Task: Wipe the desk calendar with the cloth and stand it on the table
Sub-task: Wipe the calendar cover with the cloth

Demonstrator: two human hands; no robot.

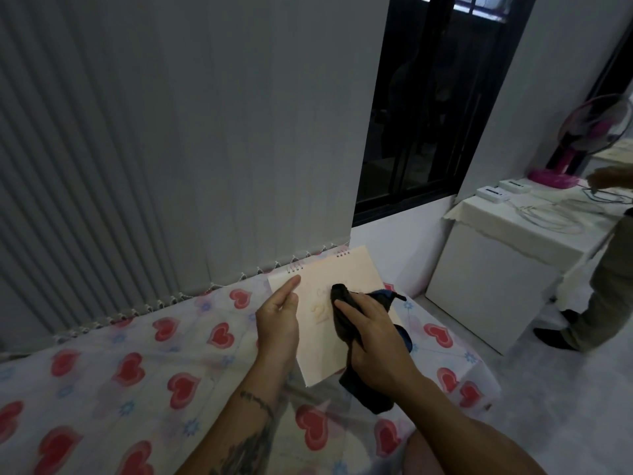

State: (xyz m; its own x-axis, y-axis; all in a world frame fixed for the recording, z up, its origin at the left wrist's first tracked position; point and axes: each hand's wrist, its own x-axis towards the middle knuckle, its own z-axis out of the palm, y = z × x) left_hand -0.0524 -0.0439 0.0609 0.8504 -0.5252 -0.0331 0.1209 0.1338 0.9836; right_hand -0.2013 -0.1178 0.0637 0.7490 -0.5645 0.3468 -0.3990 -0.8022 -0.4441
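- looks like a room in someone's home
- heart-print tablecloth point(144, 368) over the table
- vertical blinds point(137, 132), dark window point(431, 97)
- pink fan point(582, 138) on a white side cabinet point(493, 269)

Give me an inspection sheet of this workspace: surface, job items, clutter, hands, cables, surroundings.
Surface: table under a white cloth printed with red hearts.
Job's things: pale spiral-bound desk calendar held above the table, not yet standing; dark cloth pressed on its face.
Clutter: nothing seen on the table.
Hands: left hand grips the calendar's left edge; right hand holds the cloth.
Cables: white cords on the white side cabinet.
Surroundings: grey vertical blinds, dark window, pink fan, another person's leg.
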